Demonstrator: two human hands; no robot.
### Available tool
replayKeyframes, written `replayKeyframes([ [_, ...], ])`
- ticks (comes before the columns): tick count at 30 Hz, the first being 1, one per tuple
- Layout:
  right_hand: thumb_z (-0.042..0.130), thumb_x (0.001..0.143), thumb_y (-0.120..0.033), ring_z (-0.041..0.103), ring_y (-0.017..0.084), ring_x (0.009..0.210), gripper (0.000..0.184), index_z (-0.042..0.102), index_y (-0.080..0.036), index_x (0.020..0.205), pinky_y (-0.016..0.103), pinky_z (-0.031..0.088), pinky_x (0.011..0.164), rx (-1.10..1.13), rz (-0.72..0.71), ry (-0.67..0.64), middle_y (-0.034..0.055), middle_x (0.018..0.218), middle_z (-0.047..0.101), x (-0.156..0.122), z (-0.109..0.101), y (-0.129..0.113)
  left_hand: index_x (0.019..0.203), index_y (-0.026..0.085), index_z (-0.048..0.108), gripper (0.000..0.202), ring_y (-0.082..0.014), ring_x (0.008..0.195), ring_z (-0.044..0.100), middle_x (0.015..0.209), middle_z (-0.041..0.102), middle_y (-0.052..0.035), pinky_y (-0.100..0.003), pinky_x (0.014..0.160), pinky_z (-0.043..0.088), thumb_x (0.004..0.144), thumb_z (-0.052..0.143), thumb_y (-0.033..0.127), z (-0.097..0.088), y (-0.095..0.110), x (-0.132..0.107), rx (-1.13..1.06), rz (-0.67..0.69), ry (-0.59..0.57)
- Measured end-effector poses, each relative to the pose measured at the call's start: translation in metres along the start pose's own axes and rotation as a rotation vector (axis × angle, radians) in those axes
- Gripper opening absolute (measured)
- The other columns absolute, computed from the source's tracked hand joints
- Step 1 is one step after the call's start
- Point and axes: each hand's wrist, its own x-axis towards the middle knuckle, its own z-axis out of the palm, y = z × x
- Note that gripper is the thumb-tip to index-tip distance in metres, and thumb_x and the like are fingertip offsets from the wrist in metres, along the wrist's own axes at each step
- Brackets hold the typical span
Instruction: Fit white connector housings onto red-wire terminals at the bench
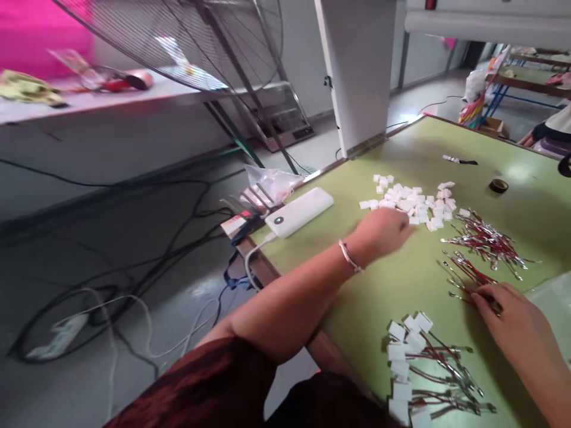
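My left hand [383, 233] reaches across the green table [401, 285] to the near edge of a pile of small white plastic connectors [413, 202]; its fingers are blurred and curled down onto the pile. My right hand [504, 309] rests lower right, fingertips pinched on thin red wires with metal ends [461, 278]. A larger bunch of the same red wires [484, 241] lies just beyond. Near the front edge sit finished pieces, white connectors joined to red wires [422, 368].
A white power bank [300, 211] with a cable lies at the table's left corner beside a clear plastic bag [272, 181]. A roll of dark tape [498, 185] sits far right. A large fan [187, 41] and tangled floor cables [111, 267] are left of the table.
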Motion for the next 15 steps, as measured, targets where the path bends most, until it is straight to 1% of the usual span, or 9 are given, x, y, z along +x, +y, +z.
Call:
replayKeyframes([
  [1,0.046,0.086,-0.045,0.061,0.02,0.074,0.027,0.064,-0.024,0.085,0.032,0.043,0.064,0.023,0.006,0.022,0.0025,0.092,0.066,0.0,0.001,0.002,0.081,0.015,0.068,0.037,-0.0195,0.071,0.061,0.078,0.068,-0.008,-0.029,0.062,0.043,0.094,0.044,0.04,-0.007,-0.01,0.006,0.049,-0.136,0.056],
  [2,0.046,0.085,-0.045,0.061,0.02,0.072,0.027,0.063,-0.024,0.084,0.032,0.043,0.064,0.04,0.011,0.046,0.0027,0.09,0.065,0.0,0.001,0.003,0.084,0.014,0.068,0.039,-0.0213,0.074,0.062,0.081,0.069,-0.0095,-0.029,0.063,0.043,0.094,0.043,0.042,-0.011,-0.018,0.011,0.08,-0.236,0.091],
  [3,0.046,0.085,-0.045,0.06,0.019,0.071,0.026,0.062,-0.024,0.083,0.032,0.043,0.063,0.05,0.006,0.065,0.0028,0.088,0.065,0.0,0.001,0.003,0.086,0.013,0.068,0.041,-0.0229,0.076,0.063,0.084,0.069,-0.0111,-0.03,0.063,0.044,0.094,0.041,0.044,-0.012,-0.025,0.015,0.097,-0.296,0.088],
  [4,0.046,0.085,-0.044,0.06,0.018,0.069,0.025,0.061,-0.024,0.082,0.032,0.043,0.062,0.053,-0.014,0.071,0.0027,0.087,0.064,-0.001,0.0,0.001,0.087,0.013,0.067,0.043,-0.0244,0.078,0.064,0.085,0.069,-0.0123,-0.031,0.064,0.045,0.094,0.041,0.047,-0.009,-0.029,0.018,0.109,-0.318,0.063],
  [6,0.046,0.086,-0.042,0.059,0.017,0.066,0.024,0.06,-0.024,0.08,0.031,0.042,0.061,0.026,-0.087,0.044,0.0022,0.085,0.064,-0.005,-0.001,-0.004,0.092,0.011,0.066,0.042,-0.0268,0.084,0.065,0.09,0.069,-0.014,-0.031,0.066,0.046,0.092,0.046,0.048,0.001,-0.032,0.022,0.143,-0.295,0.013],
  [8,0.046,0.087,-0.037,0.058,0.016,0.064,0.021,0.059,-0.024,0.078,0.03,0.04,0.057,-0.054,-0.172,-0.035,0.0014,0.084,0.064,-0.009,-0.004,-0.009,0.101,0.011,0.063,0.035,-0.0279,0.089,0.065,0.097,0.068,-0.0147,-0.031,0.07,0.048,0.09,0.054,0.042,0.014,-0.031,0.023,0.189,-0.253,0.01],
  [10,0.047,0.086,-0.032,0.058,0.017,0.064,0.018,0.059,-0.024,0.075,0.029,0.036,0.053,-0.152,-0.217,-0.117,0.0009,0.081,0.064,-0.013,-0.007,-0.014,0.107,0.01,0.06,0.03,-0.0276,0.093,0.064,0.103,0.066,-0.0152,-0.032,0.073,0.048,0.088,0.058,0.033,0.023,-0.029,0.023,0.221,-0.222,0.03],
  [12,0.048,0.085,-0.029,0.06,0.019,0.067,0.017,0.059,-0.024,0.074,0.029,0.034,0.053,-0.22,-0.231,-0.162,0.0013,0.081,0.064,-0.016,-0.01,-0.019,0.106,0.011,0.06,0.024,-0.0269,0.095,0.064,0.105,0.065,-0.0148,-0.032,0.076,0.048,0.087,0.058,0.026,0.026,-0.029,0.023,0.221,-0.197,0.031],
  [15,0.051,0.086,-0.031,0.061,0.02,0.072,0.014,0.061,-0.023,0.078,0.029,0.036,0.054,-0.229,-0.221,-0.143,0.0029,0.088,0.065,-0.016,-0.009,-0.027,0.105,0.012,0.062,0.021,-0.0263,0.096,0.063,0.103,0.065,-0.0135,-0.033,0.079,0.048,0.085,0.057,0.02,0.025,-0.03,0.024,0.191,-0.16,0.026],
])
